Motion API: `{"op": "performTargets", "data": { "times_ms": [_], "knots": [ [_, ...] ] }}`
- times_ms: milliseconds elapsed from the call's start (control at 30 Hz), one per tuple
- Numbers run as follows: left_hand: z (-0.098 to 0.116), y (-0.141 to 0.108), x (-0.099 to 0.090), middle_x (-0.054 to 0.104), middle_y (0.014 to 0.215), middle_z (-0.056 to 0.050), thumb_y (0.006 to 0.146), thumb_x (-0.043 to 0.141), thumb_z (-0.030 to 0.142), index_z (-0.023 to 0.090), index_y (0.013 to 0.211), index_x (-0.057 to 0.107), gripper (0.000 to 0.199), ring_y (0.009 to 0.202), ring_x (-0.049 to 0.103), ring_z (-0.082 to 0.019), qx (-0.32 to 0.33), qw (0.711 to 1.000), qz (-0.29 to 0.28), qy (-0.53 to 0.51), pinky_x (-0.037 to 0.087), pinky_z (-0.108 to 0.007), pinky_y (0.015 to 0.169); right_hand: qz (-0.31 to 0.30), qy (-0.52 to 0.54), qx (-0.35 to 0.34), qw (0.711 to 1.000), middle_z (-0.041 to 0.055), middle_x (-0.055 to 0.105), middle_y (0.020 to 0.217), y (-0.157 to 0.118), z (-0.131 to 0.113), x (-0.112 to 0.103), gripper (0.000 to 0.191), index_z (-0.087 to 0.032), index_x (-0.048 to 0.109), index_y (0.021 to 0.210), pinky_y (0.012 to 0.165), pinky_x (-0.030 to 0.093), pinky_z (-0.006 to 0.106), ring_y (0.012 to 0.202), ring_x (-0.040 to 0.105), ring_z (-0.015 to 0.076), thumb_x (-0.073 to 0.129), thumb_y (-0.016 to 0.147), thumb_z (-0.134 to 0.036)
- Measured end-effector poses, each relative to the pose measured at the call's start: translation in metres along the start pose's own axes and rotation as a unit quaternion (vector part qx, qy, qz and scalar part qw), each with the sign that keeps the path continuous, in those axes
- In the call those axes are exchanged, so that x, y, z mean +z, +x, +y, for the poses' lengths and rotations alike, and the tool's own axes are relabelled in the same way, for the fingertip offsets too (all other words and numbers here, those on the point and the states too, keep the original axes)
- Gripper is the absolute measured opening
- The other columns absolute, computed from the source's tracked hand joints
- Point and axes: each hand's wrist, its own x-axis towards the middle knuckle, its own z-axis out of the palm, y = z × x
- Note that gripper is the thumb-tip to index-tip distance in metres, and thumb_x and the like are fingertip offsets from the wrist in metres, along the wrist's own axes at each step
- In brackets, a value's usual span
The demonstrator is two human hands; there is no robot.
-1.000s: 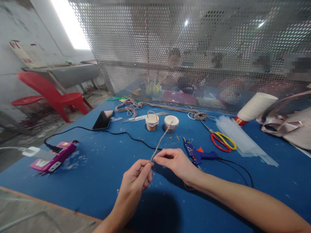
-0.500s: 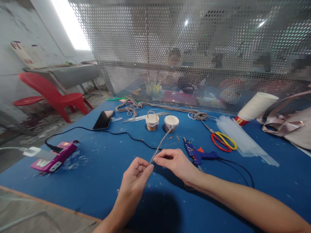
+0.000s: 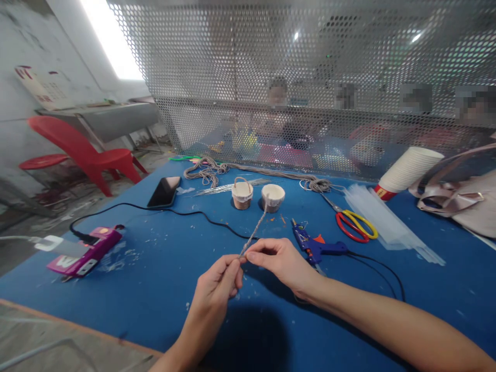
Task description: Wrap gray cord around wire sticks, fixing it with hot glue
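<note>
My left hand (image 3: pixel 219 281) and my right hand (image 3: pixel 277 261) meet above the blue table, both pinching the lower end of a twisted grey cord (image 3: pixel 256 226). The cord slants up and away from my fingertips, its far end overlapping the front of a small round cup (image 3: pixel 273 193) with a pale lining. To the left of that cup stands a small basket (image 3: pixel 242 195) with a cord handle arched over it. A blue glue gun (image 3: pixel 320 248) lies on its side just beyond my right wrist.
Scissors (image 3: pixel 356 226) with red and yellow handles lie right, beside translucent sheets (image 3: pixel 387 222) and stacked paper cups (image 3: pixel 411 171). Grey cord bundles (image 3: pixel 205 170) and wires lie at the back, before a perforated metal screen (image 3: pixel 232 77). Left are a phone (image 3: pixel 165 191) and a purple power strip (image 3: pixel 87 253).
The fingers of my left hand have shifted up and closed in against my right fingertips on the cord. The cord's far end has swung slightly left. My right hand stays in place.
</note>
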Motion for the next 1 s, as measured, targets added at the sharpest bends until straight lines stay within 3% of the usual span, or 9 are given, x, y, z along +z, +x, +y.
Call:
{"op": "performTargets", "data": {
  "times_ms": [133,233,600,767,1000],
  "knots": [
    [0.0035,-0.0008,0.003,0.044,0.049,0.007,0.073,0.061,0.043,0.017,0.081,0.059,0.027,0.045,0.036,-0.009,-0.027,0.998,0.021,-0.043,0.028,-0.021,0.044,0.008,-0.001,0.002,1.0,0.0025,0.069,0.079,0.0002,0.0003,0.0001,0.018,-0.017,0.071,0.075,0.075,0.045,0.029,0.077,0.059,0.0165,0.067,0.071,-0.035],
    [0.0042,-0.0008,0.0041,0.039,0.047,0.009,0.068,0.066,0.042,0.018,0.073,0.055,0.027,0.043,0.032,-0.008,-0.033,0.998,0.035,-0.043,0.024,-0.019,0.041,0.006,0.003,0.01,1.0,0.0022,0.068,0.077,0.0,-0.0004,0.0012,0.018,-0.017,0.071,0.073,0.075,0.044,0.029,0.077,0.059,0.0166,0.068,0.07,-0.035],
    [0.0006,-0.0032,0.0021,0.043,0.054,0.005,0.081,0.053,0.044,0.017,0.069,0.058,0.03,0.047,0.035,-0.008,-0.02,0.999,-0.005,-0.044,0.029,-0.021,0.045,0.005,-0.009,0.011,1.0,0.002,0.068,0.075,-0.0017,-0.0014,0.0009,0.018,-0.017,0.071,0.074,0.071,0.043,0.028,0.073,0.057,0.0151,0.066,0.072,-0.033],
    [0.0002,-0.001,0.0026,0.041,0.052,0.007,0.074,0.061,0.042,0.017,0.078,0.057,0.026,0.046,0.034,-0.008,-0.037,0.998,0.002,-0.054,0.027,-0.02,0.043,0.007,-0.008,0.01,1.0,0.0024,0.068,0.076,-0.0011,-0.0006,0.0013,0.017,-0.017,0.071,0.075,0.072,0.043,0.028,0.074,0.057,0.0154,0.066,0.072,-0.032],
    [-0.005,0.0,0.0029,0.043,0.053,0.007,0.077,0.058,0.043,0.017,0.071,0.056,0.027,0.045,0.034,-0.007,-0.022,0.998,0.008,-0.052,0.028,-0.02,0.042,0.002,-0.011,0.01,1.0,0.0016,0.067,0.073,-0.0016,0.0014,0.0026,0.017,-0.016,0.071,0.074,0.071,0.044,0.028,0.072,0.057,0.0149,0.066,0.071,-0.032]
  ]
}}
